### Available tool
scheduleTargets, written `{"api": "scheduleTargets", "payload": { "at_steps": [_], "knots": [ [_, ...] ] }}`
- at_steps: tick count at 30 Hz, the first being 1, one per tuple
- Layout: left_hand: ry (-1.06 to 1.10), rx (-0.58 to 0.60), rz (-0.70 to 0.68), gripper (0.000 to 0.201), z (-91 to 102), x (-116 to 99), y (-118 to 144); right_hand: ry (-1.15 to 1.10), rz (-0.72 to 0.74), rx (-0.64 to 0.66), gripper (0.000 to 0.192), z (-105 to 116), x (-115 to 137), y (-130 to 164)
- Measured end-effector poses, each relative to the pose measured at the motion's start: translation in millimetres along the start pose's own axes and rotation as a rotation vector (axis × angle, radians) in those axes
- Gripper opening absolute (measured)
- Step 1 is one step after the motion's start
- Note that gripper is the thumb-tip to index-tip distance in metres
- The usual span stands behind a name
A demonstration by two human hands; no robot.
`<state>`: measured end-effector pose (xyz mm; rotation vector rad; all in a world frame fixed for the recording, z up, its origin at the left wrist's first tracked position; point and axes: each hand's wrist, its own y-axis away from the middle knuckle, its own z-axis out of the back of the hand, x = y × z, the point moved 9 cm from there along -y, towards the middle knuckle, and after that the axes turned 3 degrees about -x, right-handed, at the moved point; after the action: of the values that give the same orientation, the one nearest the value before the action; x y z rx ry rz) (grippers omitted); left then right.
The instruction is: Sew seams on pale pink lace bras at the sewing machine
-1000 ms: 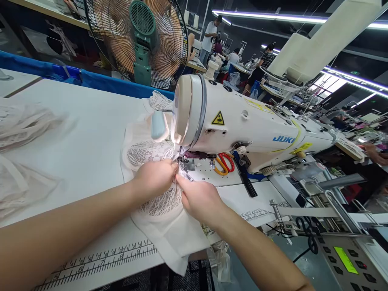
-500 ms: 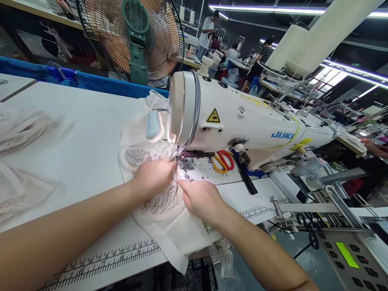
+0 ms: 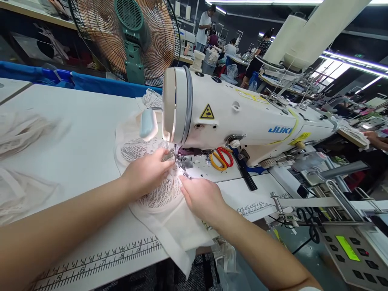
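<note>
A cream lace garment (image 3: 163, 195) lies beneath the needle area of a white sewing machine (image 3: 218, 117), its plain fabric hanging over the table's front edge. My left hand (image 3: 147, 171) rests on the lace just left of the presser foot (image 3: 176, 157). Its thumb is raised apart from the forefinger, and its other fingers are partly hidden. To the right of the lace, my right hand (image 3: 204, 198) pinches the garment's edge between thumb and forefinger, close to a small metal guide (image 3: 186, 174). The fingertips partly cover the pinched edge.
Orange-handled scissors (image 3: 218, 160) and a black-handled tool (image 3: 249, 180) lie under the machine arm. More cream lace pieces (image 3: 21, 135) lie on the table's left. A large fan (image 3: 133, 44) stands behind. At right is a control panel (image 3: 348, 248); people work in the background.
My left thumb has lifted away from the forefinger, and that hand has drawn slightly left from the presser foot. My right hand keeps its pinch. The whole view has shifted a little.
</note>
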<state>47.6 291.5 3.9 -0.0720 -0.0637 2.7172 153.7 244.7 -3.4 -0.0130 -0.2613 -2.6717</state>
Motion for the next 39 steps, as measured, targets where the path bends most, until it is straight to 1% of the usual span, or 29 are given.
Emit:
{"api": "scheduleTargets", "payload": {
  "at_steps": [2,3,4,5,6,8,9,11,16,18,21,23,25,28,30,32,34,37,39],
  "knots": [
    [0.034,-0.09,-0.099,0.045,3.3,-1.0,12.9,-0.002,0.052,-0.031,0.034,-0.4,1.1,12.4],
    [0.041,-0.115,-0.131,0.044,2.6,0.3,20.4,-0.011,0.086,-0.037,0.034,-1.5,2.2,18.5],
    [0.039,-0.121,-0.142,0.042,0.1,3.0,27.6,-0.022,0.114,-0.037,0.035,-3.1,2.8,23.8],
    [0.033,-0.1,-0.136,0.045,-4.7,6.7,33.9,-0.034,0.134,-0.031,0.036,-4.9,2.8,28.0],
    [0.026,-0.056,-0.119,0.057,-11.1,10.7,39.2,-0.042,0.145,-0.023,0.038,-6.8,2.2,31.0],
    [0.018,0.059,-0.069,0.088,-23.8,18.4,46.2,-0.05,0.154,0.002,0.044,-10.6,0.5,33.3],
    [0.017,0.11,-0.045,0.098,-28.3,21.4,47.8,-0.05,0.16,0.014,0.047,-12.0,0.1,33.0],
    [0.007,0.181,-0.009,0.104,-31.9,25.7,46.8,-0.045,0.168,0.03,0.051,-14.1,-0.8,30.2],
    [-0.016,0.276,0.061,0.104,-27.4,36.6,33.6,-0.034,0.178,0.057,0.055,-16.1,-2.0,16.3],
    [-0.018,0.295,0.069,0.105,-26.1,41.6,28.1,-0.04,0.175,0.086,0.055,-16.4,-2.5,9.9],
    [-0.023,0.277,0.052,0.106,-24.5,48.2,19.6,-0.047,0.162,0.136,0.054,-14.6,-3.6,1.4],
    [-0.031,0.259,0.042,0.104,-24.4,52.6,14.5,-0.05,0.14,0.175,0.056,-12.6,-4.7,-3.5],
    [-0.054,0.219,0.028,0.094,-22.7,56.2,9.6,-0.044,0.108,0.223,0.058,-10.8,-6.1,-7.8],
    [-0.094,0.121,-0.021,0.077,-15.8,57.8,2.3,-0.032,0.058,0.287,0.062,-7.2,-6.2,-13.7],
    [-0.124,0.091,-0.037,0.072,-12.7,59.4,-2.3,-0.031,0.03,0.328,0.064,-4.8,-4.5,-17.0],
    [-0.152,0.104,-0.021,0.066,-11.2,62.7,-6.9,-0.027,0.008,0.358,0.066,-2.4,-1.6,-19.7],
    [-0.161,0.135,0.023,0.057,-9.6,66.8,-11.1,-0.022,-0.008,0.376,0.068,-0.8,1.6,-22.2],
    [-0.132,0.173,0.073,0.048,-7.7,70.4,-16.5,-0.017,-0.012,0.365,0.068,-0.1,6.6,-26.1],
    [-0.106,0.16,0.055,0.044,-7.4,71.2,-21.0,-0.015,-0.011,0.346,0.066,-1.1,8.3,-27.9]
  ]
}}
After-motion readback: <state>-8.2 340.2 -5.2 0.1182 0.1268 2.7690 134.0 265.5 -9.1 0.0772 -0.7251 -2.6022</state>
